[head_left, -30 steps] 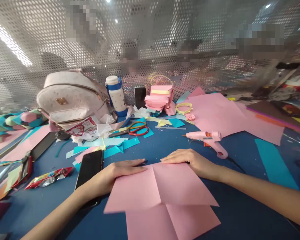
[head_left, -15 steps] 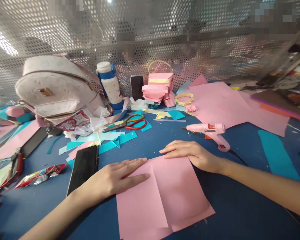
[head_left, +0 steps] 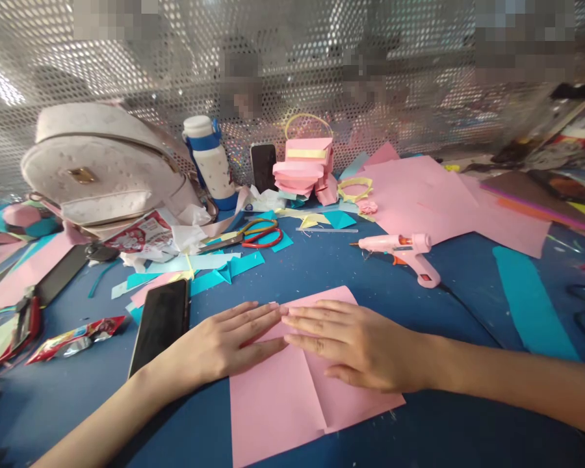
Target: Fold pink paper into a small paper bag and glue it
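A pink sheet of paper [head_left: 273,406] lies on the blue table in front of me, with a fold line running down its middle. My left hand [head_left: 229,341] rests flat on the sheet's upper left part, fingers stretched out to the right. Across the upper right part lies my right hand [head_left: 351,341], its fingers extended to the left. The fingertips of both hands meet near the fold. Neither hand grips anything. Part of the paper is hidden under the hands.
A black phone [head_left: 160,322] lies left of the paper. Beyond are scissors [head_left: 260,234], paper scraps, a pink hot glue gun [head_left: 400,247] with its cord, and large pink sheets [head_left: 429,195]. A white backpack [head_left: 102,169] and bottle [head_left: 212,162] stand by the perforated metal screen.
My right hand has moved left and nearer to me, from the paper's far edge onto its upper right part. The left hand stays nearly in place.
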Motion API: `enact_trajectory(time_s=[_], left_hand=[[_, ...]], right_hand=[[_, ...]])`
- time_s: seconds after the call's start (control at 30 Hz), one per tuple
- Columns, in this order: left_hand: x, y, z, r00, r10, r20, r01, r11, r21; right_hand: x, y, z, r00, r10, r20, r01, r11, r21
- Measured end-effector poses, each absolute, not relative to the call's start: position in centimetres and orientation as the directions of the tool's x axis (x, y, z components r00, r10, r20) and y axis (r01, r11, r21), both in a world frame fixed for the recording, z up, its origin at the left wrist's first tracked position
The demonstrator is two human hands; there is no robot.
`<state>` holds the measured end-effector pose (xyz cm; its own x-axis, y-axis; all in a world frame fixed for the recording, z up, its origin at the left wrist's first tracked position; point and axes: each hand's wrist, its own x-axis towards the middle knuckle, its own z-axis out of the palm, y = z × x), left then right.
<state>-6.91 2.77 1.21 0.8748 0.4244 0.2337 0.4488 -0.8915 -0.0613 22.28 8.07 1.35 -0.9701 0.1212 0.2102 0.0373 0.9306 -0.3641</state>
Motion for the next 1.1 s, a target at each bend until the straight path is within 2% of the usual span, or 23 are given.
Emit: enact_trajectory(time_s=[0.13, 0.27, 0.4, 0.47, 0.57, 0.67, 0.8, 0.97, 1.1], left_hand=[[-7.4, 2.8, 1.3, 0.875, 0.464, 0.136, 0.475, -0.877, -0.067], [-8.0, 2.7, 2.3, 0.866, 0.499, 0.030, 0.498, -0.866, 0.035], [-7.7, 2.2, 2.9, 0.859, 0.504, 0.089, 0.497, -0.863, 0.089], [-7.3, 1.8, 2.9, 0.870, 0.477, 0.125, 0.474, -0.879, 0.053], [-6.9, 1.5, 2.6, 0.850, 0.465, 0.247, 0.494, -0.867, -0.067], [-7.4, 1.6, 2.4, 0.733, 0.548, 0.402, 0.635, -0.763, -0.119], [-7.5, 1.7, 2.1, 0.591, 0.649, 0.479, 0.759, -0.649, -0.056], [-5.4, 0.7, 0.9, 0.684, 0.675, 0.276, 0.710, -0.703, -0.043], [-4.3, 0.3, -0.1, 0.699, 0.686, 0.203, 0.705, -0.709, -0.031]], right_hand=[[22.2, 7.5, 0.7, -0.986, 0.103, 0.127, 0.051, 0.933, -0.356], [22.2, 7.4, 0.4, -0.992, 0.090, 0.094, 0.051, 0.934, -0.355], [22.2, 7.3, 0.3, -0.990, 0.090, 0.108, 0.048, 0.939, -0.341], [22.2, 7.1, 0.4, -0.992, 0.089, 0.093, 0.054, 0.942, -0.330], [22.2, 6.9, 0.6, -0.995, 0.087, 0.054, 0.063, 0.934, -0.351], [22.2, 6.8, 0.6, -0.997, 0.073, 0.035, 0.052, 0.913, -0.405], [22.2, 6.7, 0.4, -0.997, 0.061, 0.044, 0.033, 0.882, -0.469], [22.1, 6.3, 0.4, -0.997, 0.052, 0.054, 0.019, 0.872, -0.489], [22.1, 6.2, 0.5, -0.997, 0.049, 0.055, 0.015, 0.867, -0.498]])
